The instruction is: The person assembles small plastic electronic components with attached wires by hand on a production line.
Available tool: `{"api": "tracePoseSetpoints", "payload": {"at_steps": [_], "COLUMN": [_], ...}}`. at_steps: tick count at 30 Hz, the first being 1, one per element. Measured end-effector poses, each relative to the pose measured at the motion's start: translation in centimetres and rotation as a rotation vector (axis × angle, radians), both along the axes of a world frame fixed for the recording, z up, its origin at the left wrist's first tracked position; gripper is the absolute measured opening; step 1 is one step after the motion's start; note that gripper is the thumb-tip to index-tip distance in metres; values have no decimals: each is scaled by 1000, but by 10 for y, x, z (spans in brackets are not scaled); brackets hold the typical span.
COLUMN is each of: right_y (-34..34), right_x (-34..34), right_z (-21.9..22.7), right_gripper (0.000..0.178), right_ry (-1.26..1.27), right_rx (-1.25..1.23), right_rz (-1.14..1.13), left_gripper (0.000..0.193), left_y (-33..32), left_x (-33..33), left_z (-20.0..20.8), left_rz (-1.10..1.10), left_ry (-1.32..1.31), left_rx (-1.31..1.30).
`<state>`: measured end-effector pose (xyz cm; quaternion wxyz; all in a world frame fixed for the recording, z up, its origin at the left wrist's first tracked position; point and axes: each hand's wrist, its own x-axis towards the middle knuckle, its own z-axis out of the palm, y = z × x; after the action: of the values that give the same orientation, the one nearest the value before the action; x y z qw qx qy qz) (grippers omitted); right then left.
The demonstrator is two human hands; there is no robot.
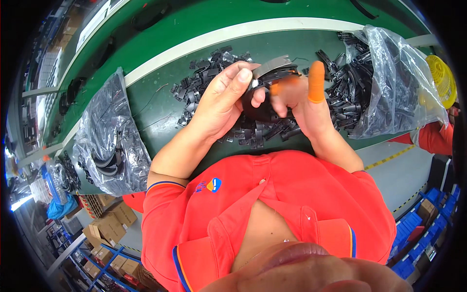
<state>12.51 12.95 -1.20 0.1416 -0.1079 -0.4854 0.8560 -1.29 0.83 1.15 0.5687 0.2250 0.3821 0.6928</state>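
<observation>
My left hand (221, 97) is closed round a curved black plastic part with a smooth grey strip (273, 65) along its upper edge, held above the bench. The left thumb presses on its near end, with fingertips showing beneath. My right hand (311, 109) is at the part's other end, its thumb in an orange finger cot and pointing up. Its other fingers, also with orange on them, are smeared by motion against the part, so their grip is unclear. Small black clip-like pieces (197, 80) lie heaped behind and below the hands on the green bench (155, 107).
A clear plastic bag (389, 82) spills longer black pieces at the right; another bag (104, 141) with curved black parts lies left. Beyond a white rail (194, 44) runs a green belt (204, 19). A yellow basket-like item (440, 80) and a red sleeve (435, 138) are at far right.
</observation>
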Motion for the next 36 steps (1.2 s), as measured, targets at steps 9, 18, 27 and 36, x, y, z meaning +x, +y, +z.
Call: {"api": "tracePoseSetpoints", "payload": {"at_steps": [9, 18, 27, 36], "right_y": [3, 10, 7, -7], "right_x": [-10, -4, -4, -8], "right_z": [27, 27, 19, 25], "right_gripper": [19, 19, 30, 41], "right_ry": [75, 7, -10, 139], "right_rx": [413, 559, 232, -186], "right_rz": [-476, -488, -348, -111], "left_gripper": [33, 25, 25, 33], "left_y": [-3, -1, 2, 2], "left_x": [3, 0, 7, -3], "left_z": [2, 0, -9, -13], "left_rz": [13, -2, 67, -35], "left_ry": [-72, 7, 101, 370], "left_rx": [-14, -24, 47, 86]}}
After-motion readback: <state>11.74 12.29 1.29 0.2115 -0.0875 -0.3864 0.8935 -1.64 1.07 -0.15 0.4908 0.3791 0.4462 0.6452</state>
